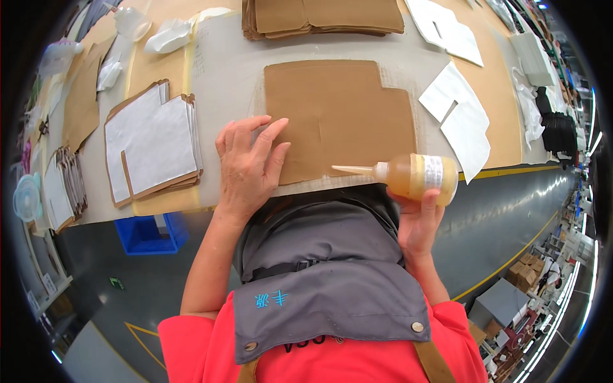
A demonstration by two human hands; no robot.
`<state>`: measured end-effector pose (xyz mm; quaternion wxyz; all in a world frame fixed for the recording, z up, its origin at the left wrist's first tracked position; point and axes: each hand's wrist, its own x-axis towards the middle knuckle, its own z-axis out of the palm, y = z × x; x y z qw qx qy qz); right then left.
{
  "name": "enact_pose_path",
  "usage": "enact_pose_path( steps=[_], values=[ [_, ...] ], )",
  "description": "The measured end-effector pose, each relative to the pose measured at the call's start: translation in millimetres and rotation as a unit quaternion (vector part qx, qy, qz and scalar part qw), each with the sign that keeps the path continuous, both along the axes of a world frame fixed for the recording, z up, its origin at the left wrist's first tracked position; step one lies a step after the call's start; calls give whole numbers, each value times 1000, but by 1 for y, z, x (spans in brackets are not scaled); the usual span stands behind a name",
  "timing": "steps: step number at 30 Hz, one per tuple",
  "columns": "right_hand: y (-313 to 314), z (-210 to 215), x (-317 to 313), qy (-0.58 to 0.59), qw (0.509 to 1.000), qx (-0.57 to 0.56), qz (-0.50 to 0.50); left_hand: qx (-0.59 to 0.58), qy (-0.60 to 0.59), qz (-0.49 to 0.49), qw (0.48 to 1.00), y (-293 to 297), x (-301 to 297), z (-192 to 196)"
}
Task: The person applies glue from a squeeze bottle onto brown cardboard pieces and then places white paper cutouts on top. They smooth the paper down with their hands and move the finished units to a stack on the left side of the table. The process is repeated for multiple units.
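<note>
On the table (pixel 223 76), a brown sheet (pixel 345 121) is lying flat, likely light and bendable, best held by its edges; the left hand (pixel 246 163) is resting half-open at its left side, the right hand (pixel 418 223) gripping a bottle (pixel 412 175).

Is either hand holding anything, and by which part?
The right hand holds the bottle by its body; the left hand, at the edge of the brown sheet, holds nothing.
</note>
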<state>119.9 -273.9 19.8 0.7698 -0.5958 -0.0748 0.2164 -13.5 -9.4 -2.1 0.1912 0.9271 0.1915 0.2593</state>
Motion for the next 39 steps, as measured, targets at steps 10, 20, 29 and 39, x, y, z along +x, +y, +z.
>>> enact_pose_path(
  steps=[10, 20, 29, 39],
  values=[
    [42, 34, 52, -60, 997, 36, 27, -119, -56, 60, 990, 7, -5, -3],
    [93, 11, 49, -266, 950, -100, 128, -113, -48, 62, 990, 8, -6, 0],
    [86, 12, 52, -253, 952, -140, 102, -128, -51, 55, 989, 9, -5, -2],
    [68, 4, 64, -240, 960, -100, 100, -119, -52, 54, 990, 9, -6, -3]
  ],
)
